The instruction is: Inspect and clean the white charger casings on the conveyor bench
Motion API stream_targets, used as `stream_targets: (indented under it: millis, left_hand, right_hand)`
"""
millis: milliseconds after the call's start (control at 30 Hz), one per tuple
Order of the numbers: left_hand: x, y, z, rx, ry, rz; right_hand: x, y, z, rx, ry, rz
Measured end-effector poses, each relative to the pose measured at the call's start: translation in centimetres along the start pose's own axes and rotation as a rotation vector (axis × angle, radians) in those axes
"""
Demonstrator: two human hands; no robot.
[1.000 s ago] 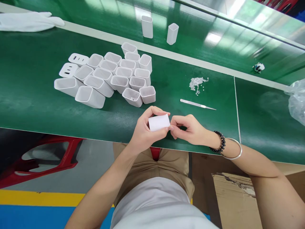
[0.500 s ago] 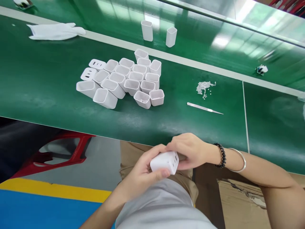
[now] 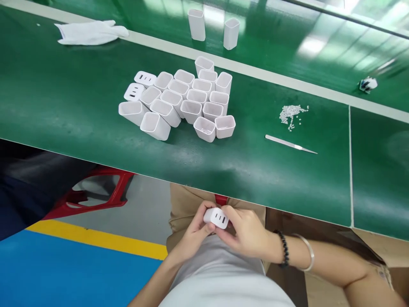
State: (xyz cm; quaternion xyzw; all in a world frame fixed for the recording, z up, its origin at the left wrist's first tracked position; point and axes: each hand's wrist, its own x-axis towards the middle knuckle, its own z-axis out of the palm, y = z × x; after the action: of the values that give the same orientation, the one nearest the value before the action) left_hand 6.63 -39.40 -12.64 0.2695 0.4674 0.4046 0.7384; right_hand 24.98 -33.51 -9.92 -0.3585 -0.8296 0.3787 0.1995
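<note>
Reference landmark: the cluster of white, open-topped, rounded-rectangular plastic housings (image 3: 171, 100) standing close together on the glossy green workbench (image 3: 252, 172).

Held item: a white, rounded-edge plastic block (image 3: 216, 218) with three dark slots in its end face, the widest nearest the right hand. It is on the person's side of the cluster, past the bench's near edge and in front of the body. The slotted face is turned up toward the viewer.

Left hand (image 3: 194, 233): curled around the block's body, thumb on the near side, fingers on the far side. Right hand (image 3: 247, 230): thumb and forefinger pinching the block at its slotted end; how firmly, cannot be told. The right wrist bears a black beaded bracelet (image 3: 283, 248) and a plain silver bangle (image 3: 307, 253).

At the cluster's left edge, touching it: two white slotted-top pieces (image 3: 145, 79). Right of the cluster: silver pointed metal tweezers (image 3: 289, 143), with a heap of small clear granules (image 3: 290, 113) just beyond them. Beyond the cluster: two upright white housings (image 3: 196, 25), apart from each other. Beyond and left of it: a flat white fabric glove (image 3: 91, 33).
</note>
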Motion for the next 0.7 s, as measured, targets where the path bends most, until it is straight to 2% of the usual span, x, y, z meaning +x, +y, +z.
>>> stream_targets:
  millis: [100,167,233,300,400,567,700]
  left_hand:
    - [0.9,-0.6,-0.4,-0.051,0.077,-0.001]
    - [2.0,-0.5,0.0,0.045,0.217,0.062]
    - [3.3,-0.3,0.9,0.181,0.400,0.144]
    - [4.5,-0.3,1.9,0.286,0.509,0.189]
    - [5.5,-0.7,3.0,0.378,0.528,0.204]
    - [5.8,-1.0,3.7,0.454,0.467,0.252]
    - [5.9,-1.1,3.4,0.501,0.484,0.291]
  right_hand:
    - [-0.4,0.5,5.0,0.225,0.299,0.134]
    - [-0.4,0.8,7.5,0.279,0.506,0.158]
    - [-0.1,1.1,8.8,0.261,0.618,0.161]
    - [0.1,1.5,9.0,0.184,0.649,0.163]
    - [0.0,2.4,8.5,0.108,0.655,0.152]
    - [-0.4,3.5,9.3,0.280,0.669,0.148]
    - [-0.3,3.5,10.4,0.457,0.667,0.313]
